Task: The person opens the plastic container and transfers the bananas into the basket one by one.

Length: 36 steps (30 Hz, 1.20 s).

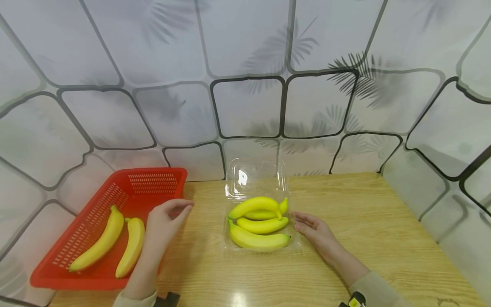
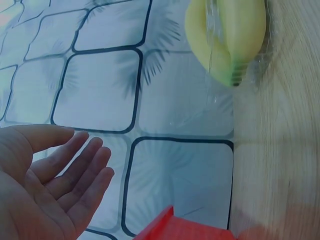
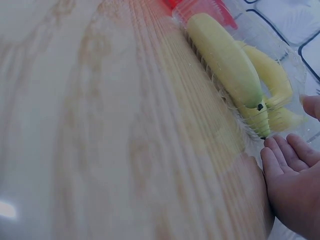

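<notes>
A clear clamshell container (image 1: 295, 243) lies on the worktop (image 1: 326, 192), its lid (image 1: 264, 183) raised along its far edge. Left of the clamshell is a red plastic basket (image 1: 76, 283) with two bananas, the left one (image 1: 100, 247) and the right one (image 1: 131, 249). Both lie to the left of the left hand (image 1: 165, 221), which is the nearer hand and sits between them and the clamshell. Their long axes run obliquely front to back, far ends slanting towards the clamshell's side, near ends away from it. The left grip is loose, fingers softly bent, thumb close to the index finger, and has hold of nothing.

Inside the clamshell, four bananas lie roughly crosswise; the front banana (image 1: 258, 238) points left to right. The right hand (image 1: 315, 232) is at the clamshell's right side, fingers relaxed, its grip holding nothing; whether the fingertips touch the plastic I cannot tell.
</notes>
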Each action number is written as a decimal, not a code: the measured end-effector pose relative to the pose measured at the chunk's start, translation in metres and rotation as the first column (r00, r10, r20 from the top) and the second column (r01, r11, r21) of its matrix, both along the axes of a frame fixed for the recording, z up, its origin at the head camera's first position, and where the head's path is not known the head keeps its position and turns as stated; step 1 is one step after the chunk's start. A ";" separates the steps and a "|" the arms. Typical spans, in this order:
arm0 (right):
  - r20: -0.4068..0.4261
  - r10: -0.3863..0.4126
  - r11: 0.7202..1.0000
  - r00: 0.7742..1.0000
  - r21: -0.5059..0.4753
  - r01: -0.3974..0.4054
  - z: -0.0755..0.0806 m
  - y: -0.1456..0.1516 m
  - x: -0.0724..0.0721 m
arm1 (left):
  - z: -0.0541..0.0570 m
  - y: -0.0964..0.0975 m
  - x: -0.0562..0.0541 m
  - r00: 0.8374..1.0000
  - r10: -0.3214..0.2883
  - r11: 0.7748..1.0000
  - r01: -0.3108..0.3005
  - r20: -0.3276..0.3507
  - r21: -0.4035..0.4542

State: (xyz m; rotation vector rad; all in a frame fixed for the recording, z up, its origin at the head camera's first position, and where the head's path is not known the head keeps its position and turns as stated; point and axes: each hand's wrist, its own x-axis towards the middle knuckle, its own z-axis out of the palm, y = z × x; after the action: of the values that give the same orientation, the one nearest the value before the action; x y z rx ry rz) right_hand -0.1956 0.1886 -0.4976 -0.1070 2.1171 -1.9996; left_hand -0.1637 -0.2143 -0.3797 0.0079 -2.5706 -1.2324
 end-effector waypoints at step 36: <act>-0.010 0.015 1.000 1.000 -0.012 -0.015 0.000 0.000 0.001 | -0.030 0.042 -0.023 0.992 -0.124 0.982 0.125 -0.020 0.142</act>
State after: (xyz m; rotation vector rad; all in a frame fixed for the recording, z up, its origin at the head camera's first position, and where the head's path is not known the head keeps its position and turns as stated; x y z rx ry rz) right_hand -0.1946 0.1890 -0.4972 -0.1348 2.1044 -2.0074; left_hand -0.1868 -0.1724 -0.4100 -0.1312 -2.5004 -1.4558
